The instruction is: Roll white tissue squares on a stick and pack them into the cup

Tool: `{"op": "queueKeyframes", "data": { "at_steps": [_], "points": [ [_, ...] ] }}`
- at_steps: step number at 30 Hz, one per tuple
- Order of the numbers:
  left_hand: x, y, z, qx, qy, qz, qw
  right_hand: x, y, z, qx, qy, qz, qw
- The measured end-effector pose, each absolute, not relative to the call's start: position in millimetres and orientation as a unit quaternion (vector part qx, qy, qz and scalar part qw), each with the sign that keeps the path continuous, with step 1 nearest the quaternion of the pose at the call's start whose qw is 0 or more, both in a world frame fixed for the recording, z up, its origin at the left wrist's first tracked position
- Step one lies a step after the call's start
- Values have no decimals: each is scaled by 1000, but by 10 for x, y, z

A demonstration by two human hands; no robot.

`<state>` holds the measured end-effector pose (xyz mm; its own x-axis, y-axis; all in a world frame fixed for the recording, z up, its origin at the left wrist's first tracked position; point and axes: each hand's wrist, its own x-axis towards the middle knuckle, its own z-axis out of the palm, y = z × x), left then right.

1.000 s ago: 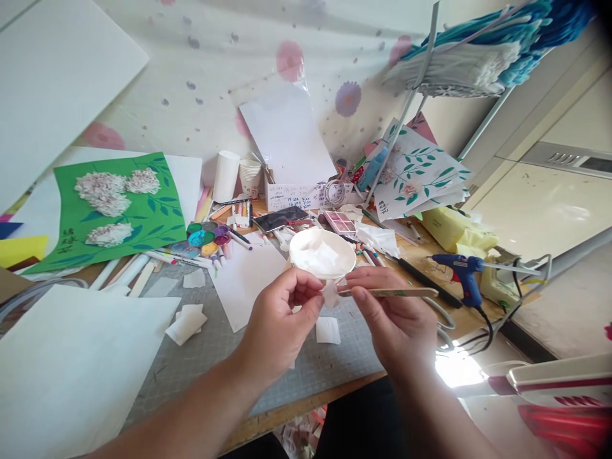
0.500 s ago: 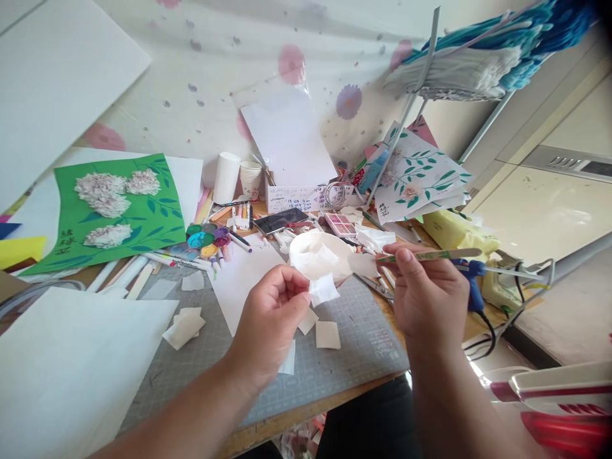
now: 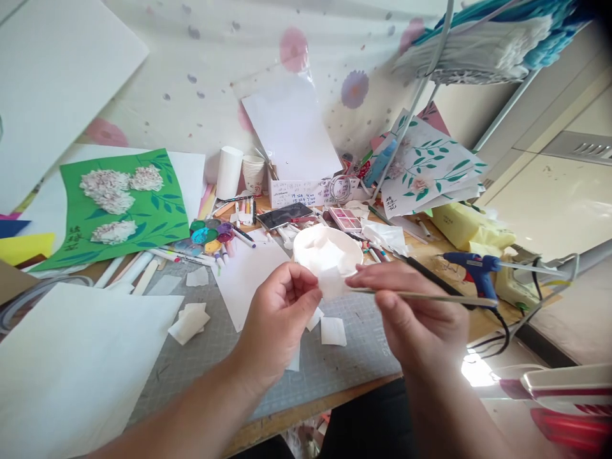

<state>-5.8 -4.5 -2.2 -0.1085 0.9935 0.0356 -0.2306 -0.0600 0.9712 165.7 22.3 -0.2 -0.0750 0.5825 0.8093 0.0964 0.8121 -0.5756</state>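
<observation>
Pinching paper square (image 3: 331,280) on bowl's (image 3: 299,247) near side, left hand's (image 3: 277,312) fingertips closed; right hand (image 3: 421,312), fingers curled, grips stick (image 3: 444,298) extending right past bowl.

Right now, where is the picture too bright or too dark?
Head view: a glaring white patch at lower right; same view: the white bowl looks nearly washed out, the held paper square partly blending into it; same view: the top-right corner goes black.

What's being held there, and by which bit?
The left grip pinches a small white paper piece by its left edge; the right grip holds a thin stick-like tool near the end closest to that paper.
</observation>
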Motion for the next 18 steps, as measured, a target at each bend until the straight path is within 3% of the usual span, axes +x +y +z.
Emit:
{"op": "queueKeyframes", "data": {
  "at_steps": [7,18],
  "points": [
    [-53,-25,-46,433,437,591,522,1667,139,6,-200,-779,236,545],
    [-75,-48,-23,422,415,587,551,1637,152,-77,-225,-781,166,559]
  ]
}}
